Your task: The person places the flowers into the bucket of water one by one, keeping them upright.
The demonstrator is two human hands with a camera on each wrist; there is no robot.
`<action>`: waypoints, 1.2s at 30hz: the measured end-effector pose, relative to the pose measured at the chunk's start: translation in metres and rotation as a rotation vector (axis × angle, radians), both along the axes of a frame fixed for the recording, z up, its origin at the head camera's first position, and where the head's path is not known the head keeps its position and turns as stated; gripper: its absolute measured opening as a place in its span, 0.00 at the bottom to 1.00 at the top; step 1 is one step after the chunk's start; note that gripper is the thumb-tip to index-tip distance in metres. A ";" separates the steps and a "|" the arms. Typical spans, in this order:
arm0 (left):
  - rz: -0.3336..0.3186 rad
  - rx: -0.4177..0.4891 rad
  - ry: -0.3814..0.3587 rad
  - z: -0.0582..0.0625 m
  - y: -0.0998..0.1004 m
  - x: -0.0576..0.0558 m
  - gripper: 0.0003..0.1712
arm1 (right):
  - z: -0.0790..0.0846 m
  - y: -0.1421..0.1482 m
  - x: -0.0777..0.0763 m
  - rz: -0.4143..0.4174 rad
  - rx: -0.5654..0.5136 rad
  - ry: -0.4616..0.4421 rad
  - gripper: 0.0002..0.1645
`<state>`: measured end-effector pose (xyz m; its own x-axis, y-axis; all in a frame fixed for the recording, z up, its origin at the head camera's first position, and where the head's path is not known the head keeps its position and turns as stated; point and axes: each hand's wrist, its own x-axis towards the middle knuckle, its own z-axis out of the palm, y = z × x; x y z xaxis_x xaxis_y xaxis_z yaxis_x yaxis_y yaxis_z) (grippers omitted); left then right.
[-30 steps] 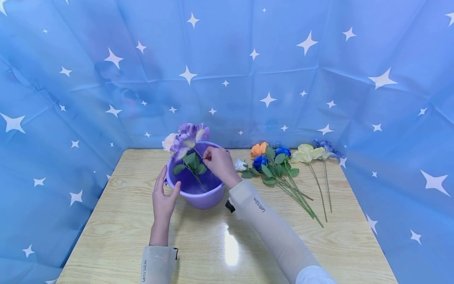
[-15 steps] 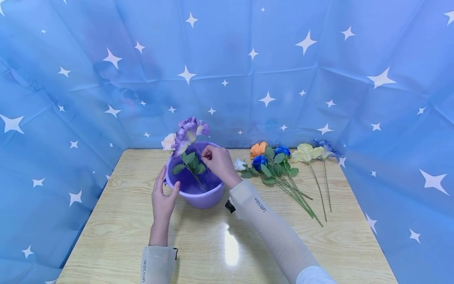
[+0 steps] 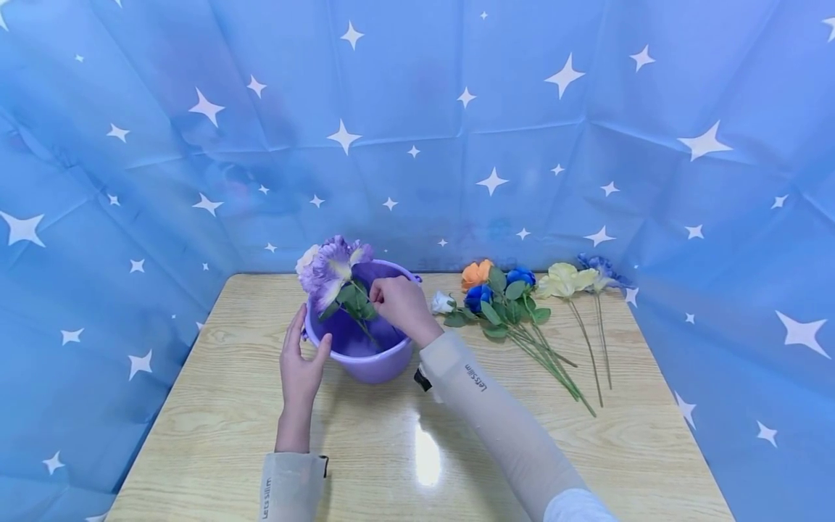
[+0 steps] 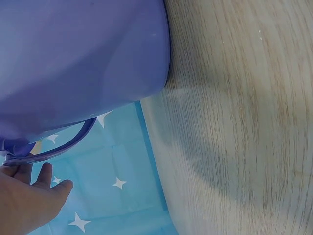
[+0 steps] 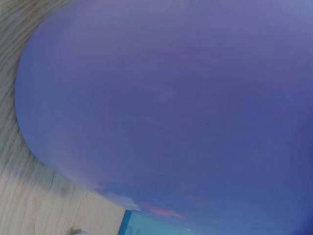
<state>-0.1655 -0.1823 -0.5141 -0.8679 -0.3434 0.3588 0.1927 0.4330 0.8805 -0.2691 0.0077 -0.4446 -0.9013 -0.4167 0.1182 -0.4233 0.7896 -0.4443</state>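
A purple bucket [image 3: 372, 368] stands on the table, seen up close in both wrist views. My left hand [image 3: 302, 362] rests against its left rim with fingers fairly straight; in the left wrist view the fingers are beside the bucket's handle [image 4: 73, 142]. Over the bucket's right side, my right hand [image 3: 403, 308] pinches the thin stem of a purple artificial flower [image 3: 330, 270], whose ruffled head leans left above the rim. The stem's lower end is hidden. Partly behind it, a pale pink artificial rose [image 3: 306, 257] leans in the bucket, its green leaves [image 3: 354, 301] inside.
Right of the bucket lie a white rose [image 3: 442, 302], an orange rose [image 3: 476, 274], blue roses [image 3: 478, 298], a pale yellow flower [image 3: 565, 281] and a blue-violet flower [image 3: 603, 272], stems toward the front. A starry blue cloth [image 3: 417, 188] hangs behind the wooden table [image 3: 215, 435].
The purple flower rose slightly, then came down and leftward over the bucket. My right hand has dipped a little with its stem. My left hand stays at the rim.
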 end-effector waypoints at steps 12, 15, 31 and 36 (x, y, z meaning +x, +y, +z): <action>0.007 -0.015 0.034 -0.001 0.000 0.000 0.38 | 0.003 0.000 0.000 -0.024 -0.113 0.003 0.03; 0.005 -0.013 0.035 -0.001 0.000 0.000 0.38 | 0.003 0.001 0.000 -0.028 -0.129 0.003 0.03; 0.005 -0.004 0.012 -0.001 0.001 0.002 0.38 | -0.001 0.006 0.005 -0.061 -0.472 0.026 0.03; 0.004 -0.009 0.014 0.000 0.000 0.002 0.39 | -0.001 0.008 0.004 -0.067 -0.542 0.039 0.03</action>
